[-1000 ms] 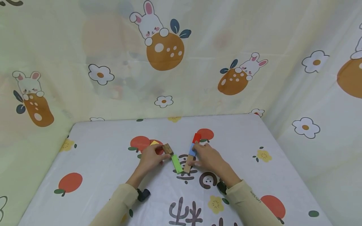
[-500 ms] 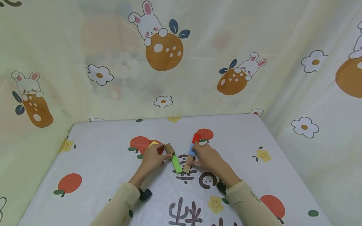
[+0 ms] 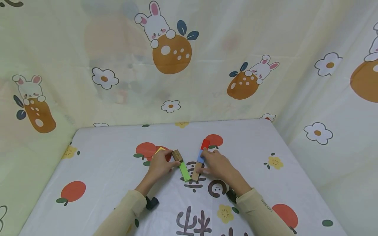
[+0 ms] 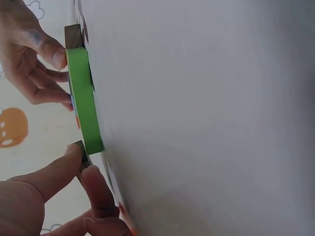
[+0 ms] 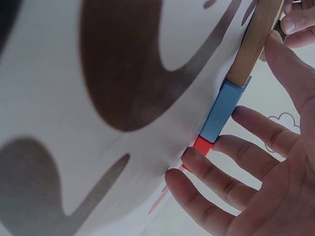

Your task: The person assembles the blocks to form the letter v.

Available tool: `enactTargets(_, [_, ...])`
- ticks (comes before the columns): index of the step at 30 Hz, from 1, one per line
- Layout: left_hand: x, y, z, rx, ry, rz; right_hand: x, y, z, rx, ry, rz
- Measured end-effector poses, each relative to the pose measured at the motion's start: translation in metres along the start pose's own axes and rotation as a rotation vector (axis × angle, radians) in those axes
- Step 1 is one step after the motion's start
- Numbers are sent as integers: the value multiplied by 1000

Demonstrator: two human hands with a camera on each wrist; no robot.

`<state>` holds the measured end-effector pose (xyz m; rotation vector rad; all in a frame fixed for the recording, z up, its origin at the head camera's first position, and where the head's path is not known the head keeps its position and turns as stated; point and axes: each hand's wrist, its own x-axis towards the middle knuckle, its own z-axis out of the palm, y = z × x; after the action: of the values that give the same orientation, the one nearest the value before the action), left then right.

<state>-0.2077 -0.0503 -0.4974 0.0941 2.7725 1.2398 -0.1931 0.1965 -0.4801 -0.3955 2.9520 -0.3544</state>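
Note:
In the head view my left hand (image 3: 159,166) pinches a dark brown wooden block (image 3: 177,155) between thumb and fingers. Its near end meets the far end of a green block (image 3: 184,171). Opposite, a light brown block (image 3: 196,172), a blue block (image 3: 200,156) and a red block (image 3: 205,143) lie end to end in a slanted line. Together the two rows form a V. My right hand (image 3: 220,166) rests along that line, its thumb at the light brown block and its fairly straight fingers (image 5: 246,118) by the blue and red ones.
A yellow piece (image 3: 160,149) shows just beyond my left fingers, partly hidden by them. The white printed tablecloth (image 3: 103,157) covers the table, whose far edge meets a patterned curtain (image 3: 206,88). A dark wrist device (image 3: 152,203) sits under my left sleeve.
My left hand has moved slightly right with the dark brown block, bringing it into line with the green block. The right hand and its row of blocks have stayed put.

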Motion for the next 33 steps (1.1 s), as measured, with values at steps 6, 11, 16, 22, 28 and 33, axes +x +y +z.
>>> enactTargets(6, [0, 1, 0, 17, 0, 7, -1, -1, -1, -1, 3, -2])
enactTargets(11, [-1, 1, -1, 29, -4, -7, -1, -2, -2, -1, 3, 1])
enactTargets(16, [0, 2, 0, 35, -8, -14, -2, -1, -1, -3, 3, 3])
enactTargets(22, [2, -1, 2, 34, -12, -13, -1, -1, 1, 2, 0, 10])
enactTargets(28, [5, -3, 4, 44, -12, -2, -1, 0, 2, -6, 8, 5])
enactTargets(33, [6, -2, 4, 70, -14, 6, -1, -1, 1, -2, -1, 12])
